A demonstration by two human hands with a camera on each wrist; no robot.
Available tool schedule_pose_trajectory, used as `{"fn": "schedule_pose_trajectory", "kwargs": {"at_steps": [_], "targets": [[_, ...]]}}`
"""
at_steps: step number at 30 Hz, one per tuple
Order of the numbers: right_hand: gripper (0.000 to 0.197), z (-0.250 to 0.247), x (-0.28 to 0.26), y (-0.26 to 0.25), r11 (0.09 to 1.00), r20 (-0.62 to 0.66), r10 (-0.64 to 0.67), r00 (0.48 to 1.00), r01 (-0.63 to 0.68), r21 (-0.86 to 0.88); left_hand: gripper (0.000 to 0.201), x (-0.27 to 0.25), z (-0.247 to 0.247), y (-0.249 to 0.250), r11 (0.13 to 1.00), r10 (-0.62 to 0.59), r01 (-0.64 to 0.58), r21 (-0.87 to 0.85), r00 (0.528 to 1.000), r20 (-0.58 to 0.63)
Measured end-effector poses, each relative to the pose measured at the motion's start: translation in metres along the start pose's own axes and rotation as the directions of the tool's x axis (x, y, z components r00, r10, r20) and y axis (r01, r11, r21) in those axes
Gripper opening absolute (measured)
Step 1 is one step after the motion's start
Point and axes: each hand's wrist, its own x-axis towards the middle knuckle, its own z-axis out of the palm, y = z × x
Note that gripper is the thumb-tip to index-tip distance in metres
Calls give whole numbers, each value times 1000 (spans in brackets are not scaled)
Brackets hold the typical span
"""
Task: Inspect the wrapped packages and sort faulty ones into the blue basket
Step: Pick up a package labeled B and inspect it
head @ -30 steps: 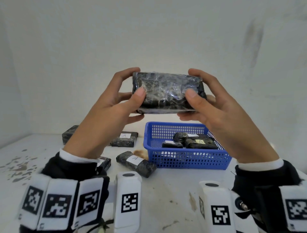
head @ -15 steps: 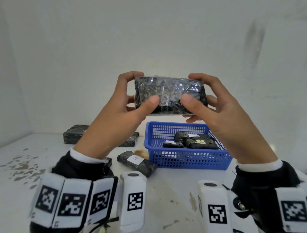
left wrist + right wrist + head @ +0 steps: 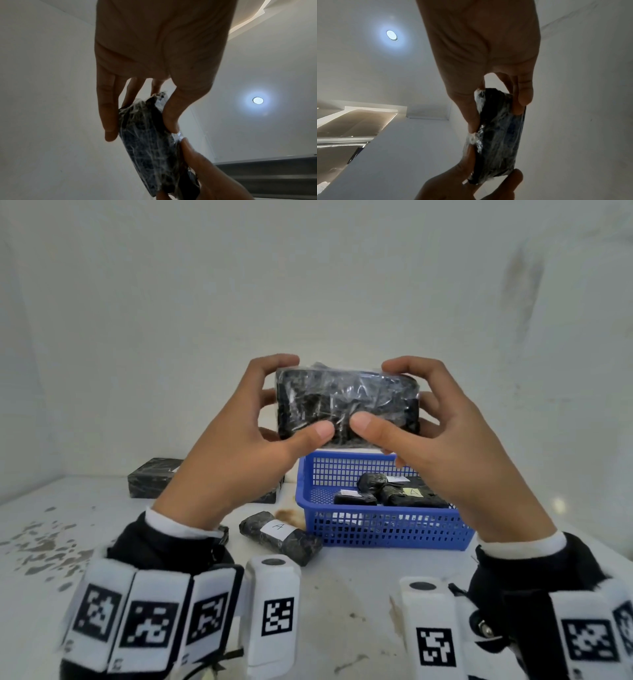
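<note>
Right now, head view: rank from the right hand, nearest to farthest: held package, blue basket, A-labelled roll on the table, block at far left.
1. Held package: gripped by the right hand together with the left hand.
2. Blue basket: below the right hand.
3. A-labelled roll: on the table, left of the basket.
4. Block at far left: by the back wall.

A white, stained worktop [image 3: 342, 594] meets plain white walls [image 3: 308, 302] behind it. Overhead, a round ceiling light [image 3: 257, 100] glows, with a lit recess [image 3: 356, 121] beside it.
</note>
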Motion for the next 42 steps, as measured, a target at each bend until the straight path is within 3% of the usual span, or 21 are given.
{"fn": "schedule_pose_trajectory", "kwargs": {"at_steps": [9,13,18,21,25,31,38,40,42], "targets": [[34,-7,3,2,995,45,-19,999,14,103,66,0,-7,1,994,-39,38,-104,999,-11],[32,-8,3,3,988,46,-31,998,24,152,35,2,-7,1,987,-48,45,-155,999,-17],[12,-7,2,1,994,13,-13,1000,11,112,20,3,-5,-1,989,-32,29,-144,999,-15],[25,-6,1,-2,998,-18,3,1000,-2,55,29,2,-2,-1,992,-30,28,-125,999,-14],[25,-2,-1,-5,1000,-51,-2,999,3,10,39,1,0,1,995,-27,25,-97,1000,-16],[40,-1,-3,-6,1000,4,-6,1000,6,2,41,1,1,2,998,10,-12,-60,999,-39],[34,-1,-1,-1,997,7,-77,997,77,-28,77,1,0,1,999,-3,2,-52,1000,-30],[41,-3,0,0,995,10,-90,996,90,-33,73,1,0,1,996,-19,17,-82,999,-29],[60,-3,0,1,996,4,-90,996,90,-18,62,3,-1,0,991,-22,16,-132,999,-47]]}}
